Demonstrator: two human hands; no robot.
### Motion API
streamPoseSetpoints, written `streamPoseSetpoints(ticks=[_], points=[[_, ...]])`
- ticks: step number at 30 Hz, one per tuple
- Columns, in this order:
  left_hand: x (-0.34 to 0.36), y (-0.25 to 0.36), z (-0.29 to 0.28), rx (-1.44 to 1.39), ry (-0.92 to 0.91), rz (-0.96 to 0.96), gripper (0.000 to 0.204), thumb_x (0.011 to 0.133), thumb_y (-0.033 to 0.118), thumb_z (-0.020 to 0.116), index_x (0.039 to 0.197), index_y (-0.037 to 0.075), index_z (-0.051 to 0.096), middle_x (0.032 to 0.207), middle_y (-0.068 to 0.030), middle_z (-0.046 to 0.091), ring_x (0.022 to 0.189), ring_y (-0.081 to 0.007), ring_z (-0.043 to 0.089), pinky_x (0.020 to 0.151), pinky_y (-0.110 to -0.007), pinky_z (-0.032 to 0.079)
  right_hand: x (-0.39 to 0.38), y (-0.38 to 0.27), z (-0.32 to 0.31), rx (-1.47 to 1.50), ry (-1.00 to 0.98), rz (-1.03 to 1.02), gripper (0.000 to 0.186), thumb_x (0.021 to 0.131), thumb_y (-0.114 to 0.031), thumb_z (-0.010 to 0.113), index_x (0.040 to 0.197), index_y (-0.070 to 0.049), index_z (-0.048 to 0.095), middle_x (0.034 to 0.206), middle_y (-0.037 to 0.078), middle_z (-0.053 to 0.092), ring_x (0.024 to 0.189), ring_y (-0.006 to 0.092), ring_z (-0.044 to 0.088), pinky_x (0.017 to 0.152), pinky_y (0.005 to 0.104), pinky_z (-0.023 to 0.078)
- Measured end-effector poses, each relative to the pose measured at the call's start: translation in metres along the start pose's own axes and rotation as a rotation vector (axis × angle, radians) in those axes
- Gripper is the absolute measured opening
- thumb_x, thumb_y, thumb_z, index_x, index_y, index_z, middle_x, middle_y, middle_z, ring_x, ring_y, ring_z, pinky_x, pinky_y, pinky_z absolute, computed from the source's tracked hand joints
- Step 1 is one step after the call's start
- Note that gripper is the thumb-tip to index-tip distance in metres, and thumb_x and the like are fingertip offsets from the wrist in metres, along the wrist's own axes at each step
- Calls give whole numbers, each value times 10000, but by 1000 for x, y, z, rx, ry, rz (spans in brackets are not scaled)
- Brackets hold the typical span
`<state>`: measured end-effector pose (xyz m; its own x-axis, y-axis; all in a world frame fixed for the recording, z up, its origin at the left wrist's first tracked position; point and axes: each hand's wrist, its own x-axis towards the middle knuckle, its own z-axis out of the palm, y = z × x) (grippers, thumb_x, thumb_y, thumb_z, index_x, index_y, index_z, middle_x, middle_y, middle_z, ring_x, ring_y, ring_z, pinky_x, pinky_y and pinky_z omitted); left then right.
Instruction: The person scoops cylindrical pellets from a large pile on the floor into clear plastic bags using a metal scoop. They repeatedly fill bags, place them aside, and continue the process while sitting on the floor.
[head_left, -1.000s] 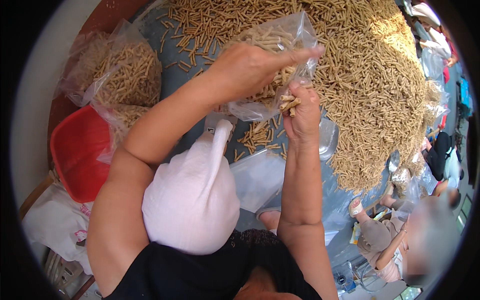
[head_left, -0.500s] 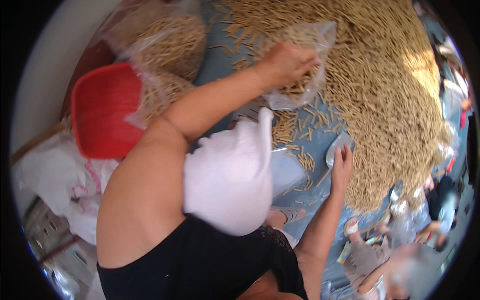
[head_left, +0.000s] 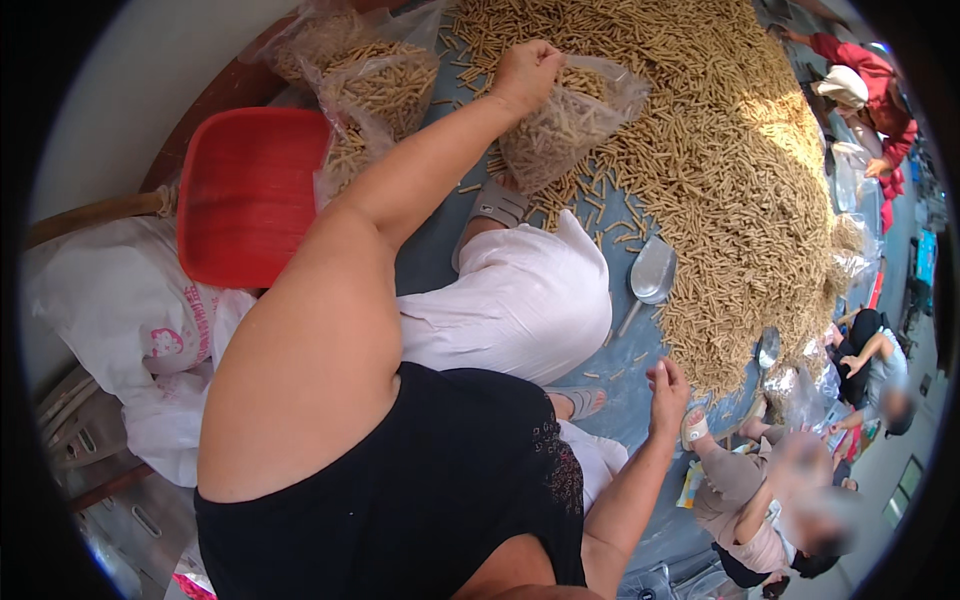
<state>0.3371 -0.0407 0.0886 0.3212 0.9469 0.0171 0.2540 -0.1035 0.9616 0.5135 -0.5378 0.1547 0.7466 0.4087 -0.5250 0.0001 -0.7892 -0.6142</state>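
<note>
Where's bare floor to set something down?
Two blue floor patches: one between the right hand and the nearer grey sandal, another between the left forearm and the white cloth. Crowded: around the left hand, with the filled bag and stick pile; stray sticks lie beside the scoop.

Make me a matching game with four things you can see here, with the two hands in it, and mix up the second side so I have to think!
Column one
1. Plastic shovel
2. Nearer metal scoop
3. Left hand
4. Right hand

Column two
A. At the rim of a clear plastic bag
B. Lying at the edge of the pile of short tan sticks
C. Up in the air, grasping nothing
D. Bright red

Right pairs
1-D, 2-B, 3-A, 4-C
</note>
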Motion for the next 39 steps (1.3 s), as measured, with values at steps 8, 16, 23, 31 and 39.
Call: streamPoseSetpoints(ticks=[8, 16, 23, 31, 39], points=[[2, -85, -27, 653, -365, 72, 668, 945, 280, 642, 1518, 165, 319, 1385, -190, 506, 1198, -341, 546, 931, -471, 538, -12, -3, 33, -127, -179, -230, 281, 917, -118, 650, 1158, 25, 639, 950, 75, 681, 852, 135, 632, 786, 263, 502], [-67, -23, -82, 874, -581, -220, 284, 941, 255, 589, 1008, 3, 704, 896, -182, 704, 822, -347, 658, 706, -466, 513, -57, -8, -7, -120, -58, -237, 274, 922, -120, 632, 1149, 33, 643, 970, 86, 675, 858, 146, 620, 789, 284, 499], [-92, -61, -55, -503, -778, -707, 322, 984, 330, 538, 968, 37, 673, 572, 19, 409, 460, -87, 373, 436, -264, 347, -96, -1, -21, -15, 45, -225, 269, 939, -127, 612, 1149, 39, 633, 931, 82, 667, 840, 139, 620, 784, 278, 504], [-94, 27, -44, -645, -441, -410, 390, 1026, 340, 461, 981, -2, 642, 567, 47, 369, 464, -76, 363, 476, -258, 437, -97, 27, -4, -21, 70, -237, 263, 950, -149, 604, 1126, 44, 635, 857, 81, 655, 782, 139, 623, 734, 286, 522], [-118, 132, -141, -596, -266, -54, 405, 1040, 306, 438, 989, -30, 658, 540, 43, 409, 460, -52, 446, 593, -263, 557, -98, 46, -11, -149, 51, -242, 261, 938, -146, 612, 1117, 43, 639, 882, 105, 678, 763, 157, 640, 717, 290, 528]])
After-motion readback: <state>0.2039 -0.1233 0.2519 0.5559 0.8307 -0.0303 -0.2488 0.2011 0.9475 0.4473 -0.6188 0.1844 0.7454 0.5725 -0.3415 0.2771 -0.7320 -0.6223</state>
